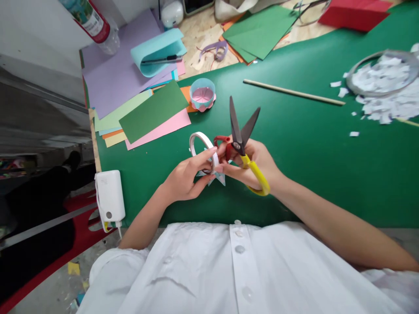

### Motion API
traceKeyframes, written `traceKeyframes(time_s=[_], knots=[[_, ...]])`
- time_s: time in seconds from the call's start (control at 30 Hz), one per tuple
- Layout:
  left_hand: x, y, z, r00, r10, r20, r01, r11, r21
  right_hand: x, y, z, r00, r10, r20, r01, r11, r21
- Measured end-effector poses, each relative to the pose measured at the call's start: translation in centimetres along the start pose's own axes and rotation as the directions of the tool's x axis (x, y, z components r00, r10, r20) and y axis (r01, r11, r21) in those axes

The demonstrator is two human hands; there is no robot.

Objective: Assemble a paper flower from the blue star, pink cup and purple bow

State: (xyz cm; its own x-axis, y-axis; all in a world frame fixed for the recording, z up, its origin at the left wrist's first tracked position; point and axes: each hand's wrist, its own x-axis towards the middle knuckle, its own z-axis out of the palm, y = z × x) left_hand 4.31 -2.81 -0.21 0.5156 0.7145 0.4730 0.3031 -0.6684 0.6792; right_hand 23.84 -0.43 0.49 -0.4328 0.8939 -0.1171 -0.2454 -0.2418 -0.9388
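Observation:
My left hand (pixel 190 174) is closed on a roll of white tape (pixel 200 138), held upright above the green mat. Below the roll shows a pale blue, pointed paper piece (pixel 220 178), mostly hidden by my fingers; which hand holds it I cannot tell. My right hand (pixel 253 161) grips scissors (pixel 240 141) with one red and one yellow handle. Their dark blades stand apart and point away from me. The right fingertips meet the tape roll's right edge. Beyond the hands stands a small blue and pink paper cup (pixel 202 93).
Coloured paper sheets (pixel 153 113) lie at the left, near a plastic bottle (pixel 98 26). A wooden stick (pixel 294 92) lies across the mat. White paper scraps (pixel 381 102) with a grey ring (pixel 352 83) are at the right. A white power bank (pixel 110 194) sits at the left edge.

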Motion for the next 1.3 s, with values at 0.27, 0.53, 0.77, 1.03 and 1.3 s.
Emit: traceKeyframes(time_s=[0.27,0.53,0.77,1.03,1.3], knots=[[0.0,-0.4,-0.6,0.988,-0.063,-0.140,0.067,0.998,0.019,0.0,-0.8,-0.8,0.969,-0.248,-0.008,0.229,0.906,-0.356],[1.0,0.1,-1.6,0.868,-0.362,-0.340,0.276,0.921,-0.276,0.9,-2.2,-2.6,0.842,-0.535,0.072,0.313,0.375,-0.873],[3.1,0.0,-2.9,0.857,-0.366,-0.362,0.252,0.912,-0.325,2.0,-4.7,-2.9,0.736,-0.618,0.276,0.273,-0.102,-0.957],[1.7,-1.3,-2.6,0.935,-0.227,-0.273,0.161,0.956,-0.243,3.5,-3.4,-3.7,0.647,-0.699,0.304,0.275,-0.158,-0.948],[1.4,-1.1,-2.4,0.978,-0.073,-0.196,0.072,0.997,-0.013,2.7,-2.3,-3.8,0.624,-0.693,0.362,0.239,-0.272,-0.932]])
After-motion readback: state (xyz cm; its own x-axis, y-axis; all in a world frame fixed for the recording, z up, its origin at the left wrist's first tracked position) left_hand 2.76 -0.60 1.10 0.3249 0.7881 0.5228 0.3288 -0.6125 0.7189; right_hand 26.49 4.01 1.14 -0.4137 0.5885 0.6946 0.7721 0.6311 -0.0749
